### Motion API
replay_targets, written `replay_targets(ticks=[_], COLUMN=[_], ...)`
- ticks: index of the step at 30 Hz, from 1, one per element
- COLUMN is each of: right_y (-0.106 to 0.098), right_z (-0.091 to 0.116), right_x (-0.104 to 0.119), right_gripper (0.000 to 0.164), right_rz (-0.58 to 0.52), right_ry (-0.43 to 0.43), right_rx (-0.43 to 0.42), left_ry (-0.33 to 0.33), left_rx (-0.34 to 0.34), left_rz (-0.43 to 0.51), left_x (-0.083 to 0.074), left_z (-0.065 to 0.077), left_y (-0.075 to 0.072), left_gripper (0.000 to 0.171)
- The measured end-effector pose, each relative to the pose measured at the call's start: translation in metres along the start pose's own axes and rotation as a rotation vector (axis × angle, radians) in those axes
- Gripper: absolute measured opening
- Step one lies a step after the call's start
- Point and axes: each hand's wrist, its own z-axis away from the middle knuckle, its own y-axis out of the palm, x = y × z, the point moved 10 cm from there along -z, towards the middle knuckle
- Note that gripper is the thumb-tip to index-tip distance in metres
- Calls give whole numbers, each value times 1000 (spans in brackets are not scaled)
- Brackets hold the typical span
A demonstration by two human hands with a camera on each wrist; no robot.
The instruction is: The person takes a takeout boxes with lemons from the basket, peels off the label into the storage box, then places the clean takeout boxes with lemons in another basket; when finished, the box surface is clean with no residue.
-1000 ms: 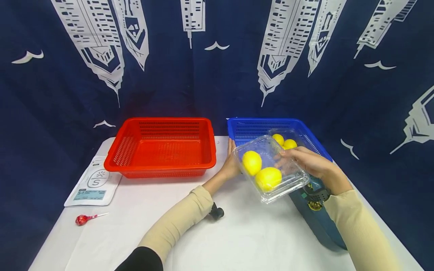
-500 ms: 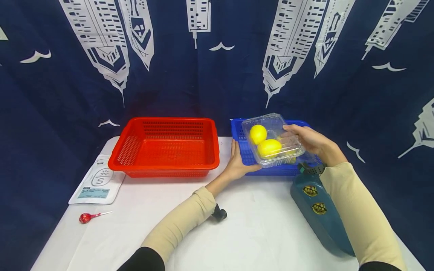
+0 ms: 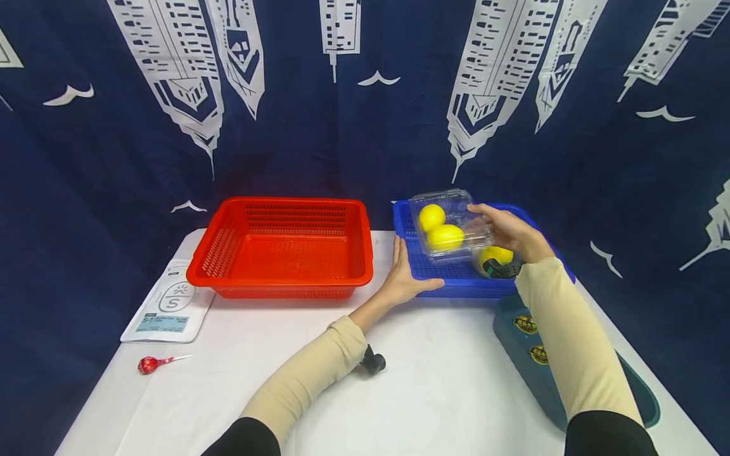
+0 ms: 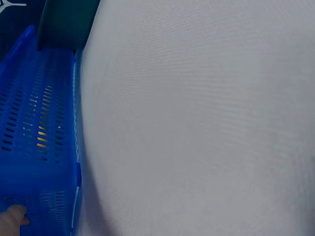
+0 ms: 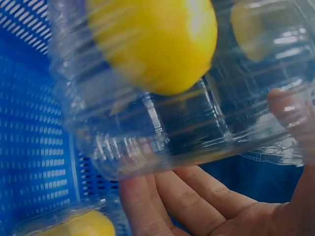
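Observation:
My right hand (image 3: 510,231) grips a clear plastic box (image 3: 450,202) by its right side, thumb on top and fingers underneath. Inside the box are two lemons (image 3: 445,237). It is held tilted over the blue basket (image 3: 479,290), within the rim's outline in the head view. Lower in the basket, a second clear box with lemons (image 3: 496,254) is partly hidden behind my right wrist; the right wrist view shows one such lemon (image 5: 91,225) below the held box. My left hand (image 3: 402,282) touches the basket's front left corner, fingers straight along its side, thumb (image 4: 12,219) against the front wall.
A red basket (image 3: 279,288) stands left of the blue one. Farther left lie a white pouch (image 3: 171,304) and a red lollipop (image 3: 149,365). A small black object (image 3: 373,362) shows beside my left forearm. Under my right forearm lies a long teal object (image 3: 525,354) with round badges.
My right hand has carried the box of lemons away from me, from in front of the blue basket to over it. My left hand stays at the corner, its thumb now spread along the front.

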Motion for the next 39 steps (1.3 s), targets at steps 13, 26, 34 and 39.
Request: replay_targets(ticks=[13,26,34,39], right_y=[5,16,18,21], right_z=[-23,-45,-48,-49], right_x=[-26,-27,-24,-25], right_gripper=[93,61,46,54], right_rz=[150,177,190,229], right_ry=[81,66,44,55], right_rx=[-57,0,-8,6], left_ry=[-12,-14,-3,-20], left_rx=[19,25,30,28], left_rz=[-3,2,3,5], left_x=[2,3,3,3], left_z=[2,0,-1,0], left_y=[2,0,0,0], left_gripper=[127,127,126,126])
